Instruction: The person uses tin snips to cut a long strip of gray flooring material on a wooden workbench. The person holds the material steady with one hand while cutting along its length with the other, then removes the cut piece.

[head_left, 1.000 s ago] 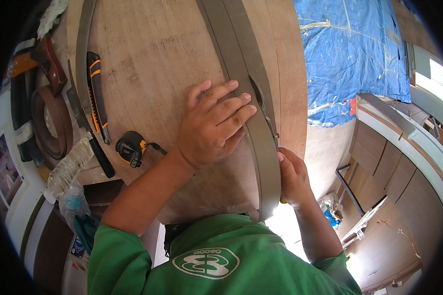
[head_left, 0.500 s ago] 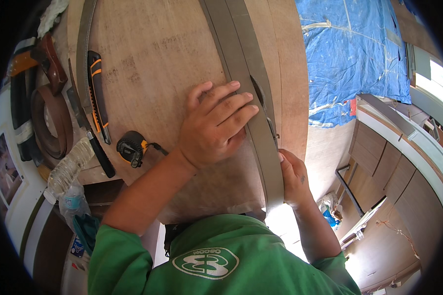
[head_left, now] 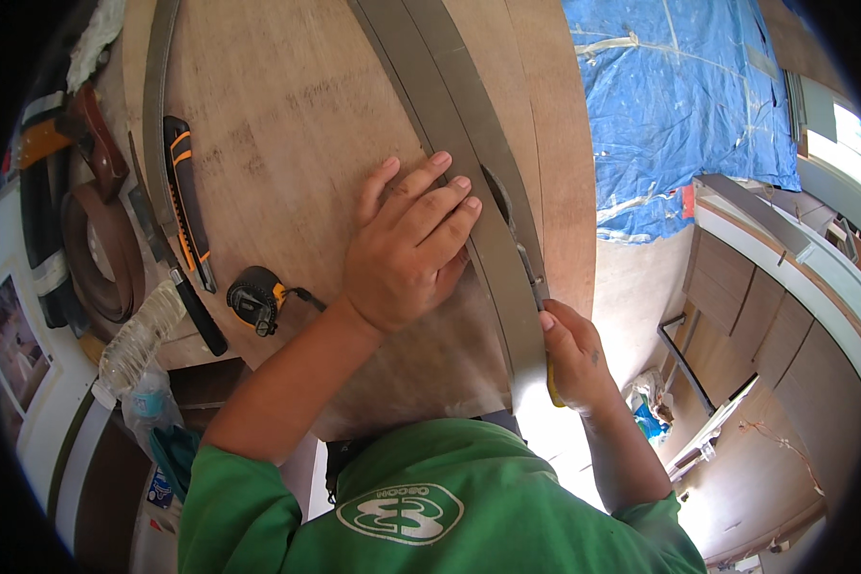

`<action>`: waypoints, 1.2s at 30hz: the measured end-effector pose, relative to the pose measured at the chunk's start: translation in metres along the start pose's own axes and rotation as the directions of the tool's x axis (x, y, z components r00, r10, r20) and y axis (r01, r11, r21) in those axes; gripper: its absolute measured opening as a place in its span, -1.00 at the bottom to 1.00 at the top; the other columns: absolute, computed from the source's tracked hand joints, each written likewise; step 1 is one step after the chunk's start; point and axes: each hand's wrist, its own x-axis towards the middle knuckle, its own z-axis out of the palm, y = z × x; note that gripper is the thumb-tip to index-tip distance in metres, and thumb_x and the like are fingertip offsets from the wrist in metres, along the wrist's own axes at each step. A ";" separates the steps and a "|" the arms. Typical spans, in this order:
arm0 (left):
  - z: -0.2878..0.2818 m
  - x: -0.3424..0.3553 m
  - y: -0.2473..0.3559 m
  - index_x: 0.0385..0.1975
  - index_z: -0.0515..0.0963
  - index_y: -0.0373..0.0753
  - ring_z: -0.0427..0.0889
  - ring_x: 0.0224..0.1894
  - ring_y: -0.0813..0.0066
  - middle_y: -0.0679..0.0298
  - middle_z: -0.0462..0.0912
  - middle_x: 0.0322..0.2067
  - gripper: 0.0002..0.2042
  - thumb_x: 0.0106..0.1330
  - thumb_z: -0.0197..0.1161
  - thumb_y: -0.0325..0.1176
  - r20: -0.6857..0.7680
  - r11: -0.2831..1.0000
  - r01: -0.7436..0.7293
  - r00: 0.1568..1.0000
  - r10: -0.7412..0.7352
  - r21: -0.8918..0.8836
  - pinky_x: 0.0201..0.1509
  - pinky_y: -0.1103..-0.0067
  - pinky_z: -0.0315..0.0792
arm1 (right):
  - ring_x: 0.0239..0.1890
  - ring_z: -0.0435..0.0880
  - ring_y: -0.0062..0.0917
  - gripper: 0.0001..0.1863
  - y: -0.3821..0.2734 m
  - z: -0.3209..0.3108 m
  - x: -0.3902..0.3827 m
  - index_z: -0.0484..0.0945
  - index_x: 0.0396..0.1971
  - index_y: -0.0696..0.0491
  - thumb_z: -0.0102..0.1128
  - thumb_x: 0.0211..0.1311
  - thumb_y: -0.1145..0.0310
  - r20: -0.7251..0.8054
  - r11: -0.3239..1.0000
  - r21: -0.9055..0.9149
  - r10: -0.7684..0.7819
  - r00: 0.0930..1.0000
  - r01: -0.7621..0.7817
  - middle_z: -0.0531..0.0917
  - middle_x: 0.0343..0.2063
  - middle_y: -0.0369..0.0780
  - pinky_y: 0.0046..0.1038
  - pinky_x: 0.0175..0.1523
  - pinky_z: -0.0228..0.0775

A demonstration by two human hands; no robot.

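A long grey-brown strip or narrow board (head_left: 450, 120) runs lengthwise over the wooden worktop (head_left: 287, 115), with a lighter strip of wood along its right side. My left hand (head_left: 402, 239) lies on its left edge, fingers stretched out and a little apart, holding nothing. At the strip's near right edge, my right hand (head_left: 572, 354) is closed round the yellow handle of a tool with a metal shaft (head_left: 528, 263). A dark curved part of it shows farther up in a gap along the strip's right side. Its exact kind cannot be made out, as the strip hides part of it.
To the left lie a black and orange utility knife (head_left: 189, 196), a tape measure (head_left: 258, 298), a dark-handled blade (head_left: 196, 311) and a coiled brown band (head_left: 100, 249). A plastic bottle (head_left: 139, 344) is below them. A blue tarp (head_left: 679, 115) hangs at the right, above brown cabinets (head_left: 746, 306).
My right hand and its tool have come slightly nearer, and the yellow handle now shows. My left hand has shifted a little left, and the strip appears farther left in view.
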 end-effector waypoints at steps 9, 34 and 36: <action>0.000 0.000 0.000 0.01 0.73 -0.21 0.62 0.37 0.10 0.18 0.73 0.13 -0.60 0.13 0.32 -0.58 -0.007 1.000 -0.001 1.000 0.001 0.002 0.60 0.07 0.15 | -0.34 0.45 -0.61 -0.54 -0.001 -0.001 0.000 0.59 -0.24 0.21 0.08 0.63 0.04 0.021 0.996 0.088 0.025 0.999 -0.026 0.53 -0.47 -0.30 -0.47 -0.21 0.34; -0.002 0.000 0.000 -0.05 0.73 -0.21 0.62 0.37 0.09 0.22 0.76 0.12 -0.64 0.11 0.31 -0.57 0.004 0.999 -0.002 1.000 0.002 -0.048 0.60 0.02 0.10 | -0.34 0.45 -0.63 -0.54 0.006 -0.001 0.003 0.60 -0.25 0.21 0.10 0.62 0.05 0.013 0.999 0.052 -0.004 1.000 0.004 0.56 -0.45 -0.32 -0.48 -0.22 0.34; -0.002 0.001 0.000 -0.06 0.73 -0.22 0.63 0.37 0.09 0.22 0.76 0.12 -0.65 0.11 0.31 -0.57 0.008 0.999 -0.002 1.000 0.002 -0.051 0.60 0.01 0.10 | -0.34 0.45 -0.64 -0.54 0.007 0.000 0.003 0.61 -0.24 0.21 0.10 0.62 0.05 0.011 0.996 0.090 0.003 1.000 -0.004 0.56 -0.45 -0.32 -0.49 -0.22 0.34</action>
